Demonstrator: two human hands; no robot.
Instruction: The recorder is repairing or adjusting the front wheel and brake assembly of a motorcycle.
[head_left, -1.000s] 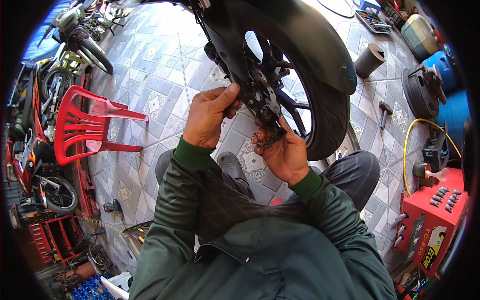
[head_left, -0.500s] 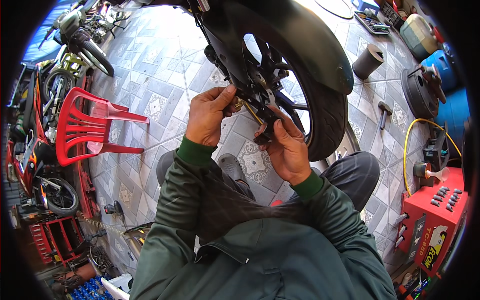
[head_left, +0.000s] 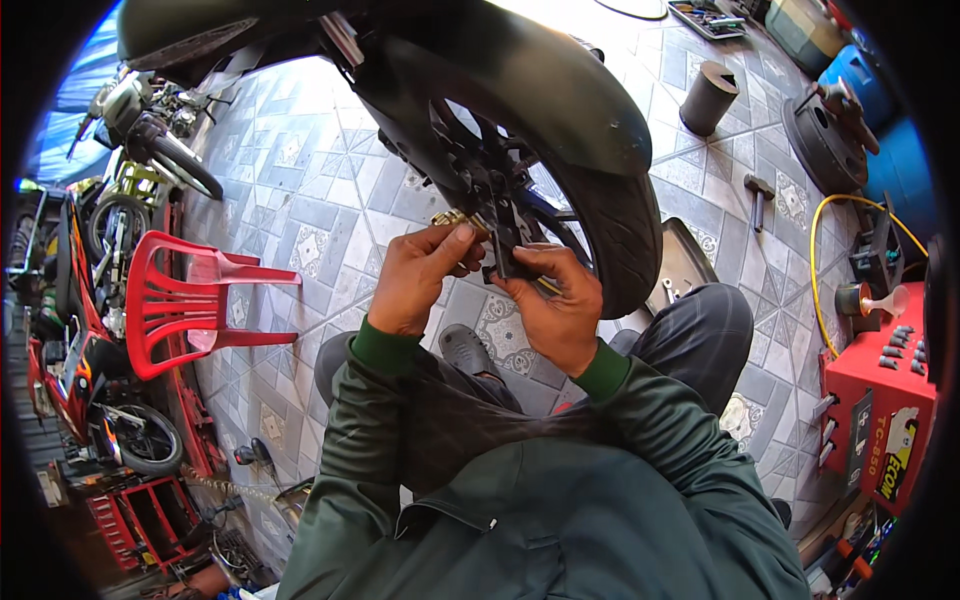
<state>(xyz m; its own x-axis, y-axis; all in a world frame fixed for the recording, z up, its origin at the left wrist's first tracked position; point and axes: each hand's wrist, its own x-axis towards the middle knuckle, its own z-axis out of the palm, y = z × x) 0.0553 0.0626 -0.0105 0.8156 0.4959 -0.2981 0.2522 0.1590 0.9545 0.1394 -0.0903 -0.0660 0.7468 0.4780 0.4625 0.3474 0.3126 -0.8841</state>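
Observation:
My left hand is closed, its thumb and fingers pinching a small gold-coloured metal part. Just right of it, my right hand grips the lower end of a black elongated part between thumb and fingers. The two hands are close together in front of a motorcycle's wheel hub area. Beyond them stands the wheel with its black tyre, under a dark fender. My fingers hide some of both held pieces, and I cannot make out whether the black part is attached to the motorcycle.
A red plastic chair stands at left, with parked motorcycles behind it. To the right are a metal tray, a hammer, a dark cylinder, a yellow hose and a red machine.
My view has shifted, showing more of the motorcycle's body. My right hand has moved left and lower, nearer the left one. The gold-coloured part shows more clearly above my left fingers.

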